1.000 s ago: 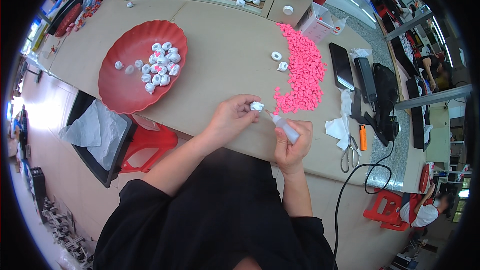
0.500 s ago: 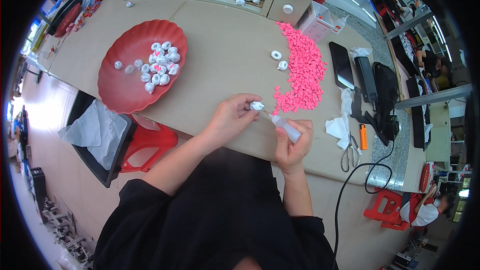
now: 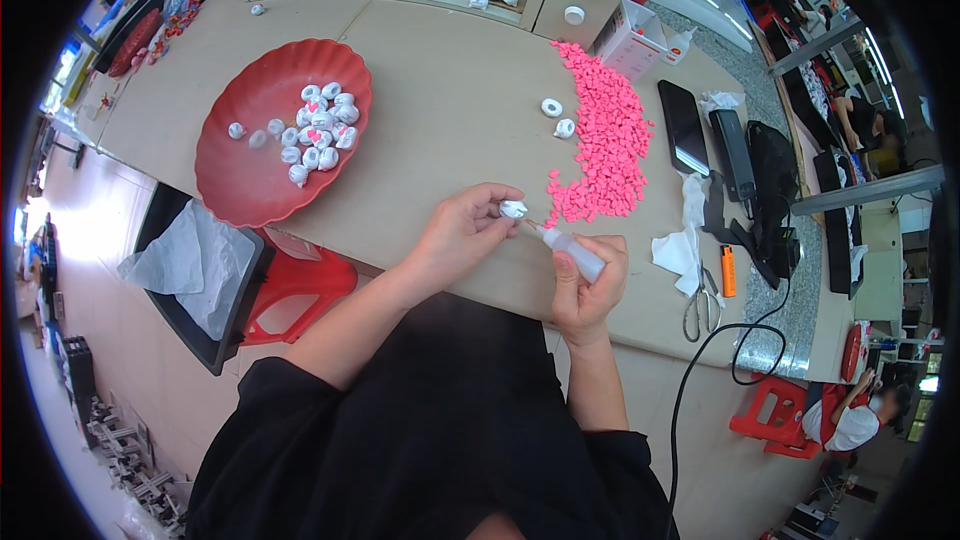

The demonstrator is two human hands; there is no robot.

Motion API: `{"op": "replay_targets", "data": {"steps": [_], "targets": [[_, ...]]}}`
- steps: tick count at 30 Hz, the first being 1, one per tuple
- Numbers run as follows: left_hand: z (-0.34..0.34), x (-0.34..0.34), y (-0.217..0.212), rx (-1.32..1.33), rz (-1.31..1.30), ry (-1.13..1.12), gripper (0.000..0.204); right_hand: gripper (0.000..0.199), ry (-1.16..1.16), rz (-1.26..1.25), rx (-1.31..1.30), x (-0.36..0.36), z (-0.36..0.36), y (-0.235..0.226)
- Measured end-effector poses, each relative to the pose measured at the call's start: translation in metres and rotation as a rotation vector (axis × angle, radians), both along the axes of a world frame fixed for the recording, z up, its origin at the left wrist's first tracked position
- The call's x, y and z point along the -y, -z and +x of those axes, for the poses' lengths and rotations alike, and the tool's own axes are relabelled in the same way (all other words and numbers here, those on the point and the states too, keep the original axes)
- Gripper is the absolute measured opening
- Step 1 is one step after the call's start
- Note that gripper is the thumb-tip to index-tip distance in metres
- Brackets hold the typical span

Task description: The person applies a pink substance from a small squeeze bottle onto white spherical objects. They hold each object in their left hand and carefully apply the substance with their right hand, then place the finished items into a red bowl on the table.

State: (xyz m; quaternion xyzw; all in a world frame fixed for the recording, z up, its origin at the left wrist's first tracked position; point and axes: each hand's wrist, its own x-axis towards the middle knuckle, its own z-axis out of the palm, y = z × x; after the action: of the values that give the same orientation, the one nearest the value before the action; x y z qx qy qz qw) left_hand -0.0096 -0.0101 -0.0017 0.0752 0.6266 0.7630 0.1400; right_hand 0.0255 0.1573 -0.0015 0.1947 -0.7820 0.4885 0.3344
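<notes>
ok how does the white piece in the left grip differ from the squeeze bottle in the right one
The white piece is small and lumpy; the squeeze bottle is longer and smooth. The white piece is opaque; the squeeze bottle looks translucent. Both are being held.

The squeeze bottle (image 3: 579,255) looks like smooth plastic.

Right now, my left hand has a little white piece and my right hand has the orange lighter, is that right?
Not quite: in the head view, your right hand holds a small squeeze bottle, not the orange lighter. Your left hand does have a little white piece.
</notes>
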Motion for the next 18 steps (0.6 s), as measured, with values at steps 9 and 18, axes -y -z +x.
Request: {"op": "replay_targets", "data": {"steps": [9,18], "targets": [[-0.003,0.004,0.001,0.025,0.075,0.035,0.025,0.021,-0.111,-0.737,0.277,-0.007,-0.001,-0.003],[-0.004,0.005,0.001,-0.017,0.092,0.041,0.026,0.040,-0.183,-1.038,0.552,-0.029,-0.003,-0.009]]}}
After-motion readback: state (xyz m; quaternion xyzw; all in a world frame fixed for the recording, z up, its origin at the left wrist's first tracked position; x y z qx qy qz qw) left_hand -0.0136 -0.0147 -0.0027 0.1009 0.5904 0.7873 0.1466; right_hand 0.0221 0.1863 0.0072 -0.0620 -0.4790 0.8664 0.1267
